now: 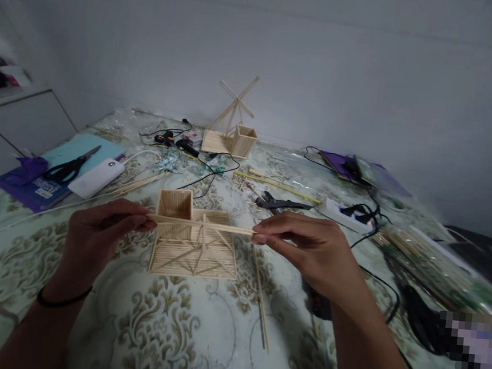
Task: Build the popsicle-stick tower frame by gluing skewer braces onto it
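Between my two hands stretches a thin bundle of wooden sticks (229, 228), held roughly level. My left hand (97, 237) pinches its left end between thumb and fingers. My right hand (313, 249) pinches the right end the same way. Behind and below the sticks lies a model made of wooden sticks (217, 268), with a flat slatted base and thin slanted struts. An open-topped square stick box (175, 201) stands at its back left. The held sticks pass in front of the strut top; whether they touch it I cannot tell.
A similar stick model with crossed blades (237, 99) stands by the wall. Black scissors (73, 166) and a white power bank (98, 177) lie left. Dark pliers (281, 202), a power strip (347, 213) and cables are at right. A loose stick (261, 301) lies nearer.
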Available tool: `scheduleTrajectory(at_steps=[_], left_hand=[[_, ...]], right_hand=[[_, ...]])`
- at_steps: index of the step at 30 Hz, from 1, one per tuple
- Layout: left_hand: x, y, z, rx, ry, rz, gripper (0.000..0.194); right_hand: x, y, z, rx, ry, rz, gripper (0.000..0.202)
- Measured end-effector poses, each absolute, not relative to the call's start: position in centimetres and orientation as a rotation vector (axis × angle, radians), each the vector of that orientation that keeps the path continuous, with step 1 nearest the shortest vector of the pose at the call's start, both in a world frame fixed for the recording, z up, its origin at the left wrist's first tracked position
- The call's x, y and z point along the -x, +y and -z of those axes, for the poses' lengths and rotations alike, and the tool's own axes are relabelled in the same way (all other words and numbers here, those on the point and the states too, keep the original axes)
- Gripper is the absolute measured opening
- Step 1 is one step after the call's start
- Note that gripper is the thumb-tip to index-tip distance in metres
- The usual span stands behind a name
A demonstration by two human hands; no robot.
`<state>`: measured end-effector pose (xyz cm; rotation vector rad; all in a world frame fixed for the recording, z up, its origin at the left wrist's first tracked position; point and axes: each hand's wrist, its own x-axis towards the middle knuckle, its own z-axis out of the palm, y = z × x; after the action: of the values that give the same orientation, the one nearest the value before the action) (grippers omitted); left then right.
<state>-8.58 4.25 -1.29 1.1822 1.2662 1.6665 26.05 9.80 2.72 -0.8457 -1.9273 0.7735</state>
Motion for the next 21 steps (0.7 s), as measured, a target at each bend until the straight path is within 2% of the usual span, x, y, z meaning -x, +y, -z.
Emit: scheduleTrajectory(at_steps=[11,21], left_hand=[[8.2,4.1,0.8,-1.143,1.279,-1.663,0.017],[8.4,4.0,0.7,-1.154,1.286,-1.675,0.021]], right_hand=[[-25.9,9.7,-2.8,0.866,-1.955,-0.759,0.008],[-27.2,8.8,-5.2,0.855,-1.736,-0.671,0.018]])
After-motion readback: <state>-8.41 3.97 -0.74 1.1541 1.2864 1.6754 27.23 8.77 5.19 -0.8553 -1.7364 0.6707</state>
